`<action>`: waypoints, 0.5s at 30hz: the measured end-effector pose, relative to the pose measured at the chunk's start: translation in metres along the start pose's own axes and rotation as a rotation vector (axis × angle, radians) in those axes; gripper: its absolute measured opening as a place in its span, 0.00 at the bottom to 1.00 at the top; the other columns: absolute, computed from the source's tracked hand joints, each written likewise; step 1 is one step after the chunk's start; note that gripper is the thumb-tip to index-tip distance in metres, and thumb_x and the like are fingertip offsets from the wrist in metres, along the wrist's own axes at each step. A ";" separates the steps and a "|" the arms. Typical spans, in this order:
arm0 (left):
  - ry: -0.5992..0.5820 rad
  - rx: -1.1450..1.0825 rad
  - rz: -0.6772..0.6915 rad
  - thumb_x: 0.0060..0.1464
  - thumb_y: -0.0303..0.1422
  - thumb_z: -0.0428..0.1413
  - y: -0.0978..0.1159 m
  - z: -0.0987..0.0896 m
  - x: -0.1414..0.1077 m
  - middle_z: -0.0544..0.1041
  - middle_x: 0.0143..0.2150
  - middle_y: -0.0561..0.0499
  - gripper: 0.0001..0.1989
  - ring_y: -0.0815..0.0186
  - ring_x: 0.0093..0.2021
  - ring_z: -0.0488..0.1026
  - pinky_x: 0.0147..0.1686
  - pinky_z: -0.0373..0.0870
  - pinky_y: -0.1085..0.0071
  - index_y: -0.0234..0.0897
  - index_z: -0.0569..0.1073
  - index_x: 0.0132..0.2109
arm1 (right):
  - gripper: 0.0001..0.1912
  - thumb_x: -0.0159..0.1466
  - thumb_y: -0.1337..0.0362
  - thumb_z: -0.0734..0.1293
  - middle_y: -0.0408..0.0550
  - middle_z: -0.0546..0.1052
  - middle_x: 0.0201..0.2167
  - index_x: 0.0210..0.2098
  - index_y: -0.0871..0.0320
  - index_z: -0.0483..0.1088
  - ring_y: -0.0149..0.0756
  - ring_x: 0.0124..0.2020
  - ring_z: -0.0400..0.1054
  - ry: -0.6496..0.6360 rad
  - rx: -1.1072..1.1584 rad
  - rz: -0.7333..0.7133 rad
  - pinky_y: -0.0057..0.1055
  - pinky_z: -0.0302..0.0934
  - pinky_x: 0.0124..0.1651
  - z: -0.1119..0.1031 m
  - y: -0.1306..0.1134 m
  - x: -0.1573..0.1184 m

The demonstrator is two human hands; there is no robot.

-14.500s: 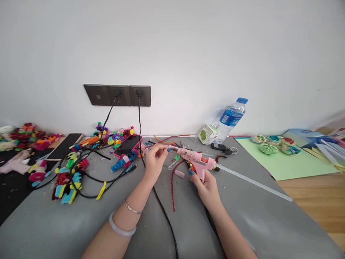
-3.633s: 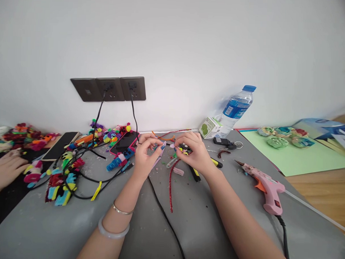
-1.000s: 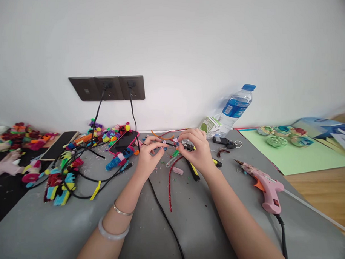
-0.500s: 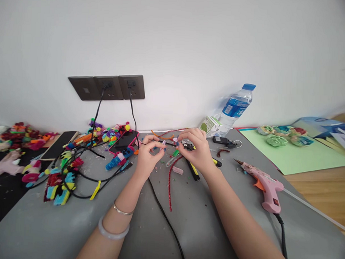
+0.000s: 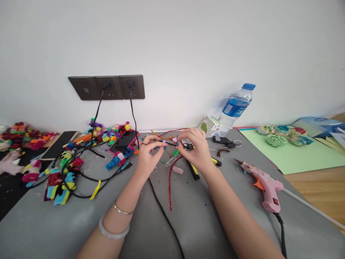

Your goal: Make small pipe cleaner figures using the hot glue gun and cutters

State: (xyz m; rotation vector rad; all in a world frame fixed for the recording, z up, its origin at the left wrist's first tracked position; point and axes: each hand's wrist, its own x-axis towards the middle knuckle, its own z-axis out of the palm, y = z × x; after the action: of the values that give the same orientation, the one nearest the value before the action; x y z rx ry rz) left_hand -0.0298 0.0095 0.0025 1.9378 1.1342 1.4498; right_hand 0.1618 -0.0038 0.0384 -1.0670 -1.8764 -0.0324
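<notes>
My left hand (image 5: 147, 157) is closed in a pinch over the middle of the table, with a tiny pale purple piece (image 5: 164, 143) at its fingertips. Facing it, my right hand (image 5: 198, 151) pinches another small pale purple bit (image 5: 174, 139). Fingers partly cover both pieces, so their kind is unclear. Below the hands lie a red fuzzy pipe cleaner (image 5: 170, 182), a short pink piece (image 5: 177, 170) and a clear item with green in it (image 5: 174, 156). Pliers with black and yellow handles (image 5: 193, 171) rest partly hidden under my right hand.
On the right lies a pink glue gun (image 5: 268, 185). A water bottle (image 5: 235, 105), a small carton (image 5: 209, 126) and keys (image 5: 227, 141) are by the wall. Black cables (image 5: 165, 216), fuzzy figures (image 5: 61, 184) and phones (image 5: 123, 141) crowd the left. Paper flowers (image 5: 276, 140) sit on green paper (image 5: 301, 158).
My left fingertips have shifted slightly, and less of the purple piece there shows. My right hand has hardly moved.
</notes>
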 end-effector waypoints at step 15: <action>-0.003 0.032 -0.025 0.52 0.25 0.59 0.004 0.000 0.000 0.73 0.46 0.48 0.10 0.66 0.40 0.73 0.33 0.68 0.71 0.42 0.83 0.37 | 0.08 0.62 0.73 0.65 0.43 0.78 0.36 0.34 0.51 0.67 0.42 0.42 0.71 -0.004 0.004 0.005 0.42 0.55 0.48 0.000 0.000 0.000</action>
State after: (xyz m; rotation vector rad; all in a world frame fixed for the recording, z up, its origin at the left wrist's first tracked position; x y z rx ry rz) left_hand -0.0284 0.0076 0.0054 1.9394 1.1827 1.4238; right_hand 0.1614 -0.0037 0.0383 -1.0702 -1.8767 -0.0240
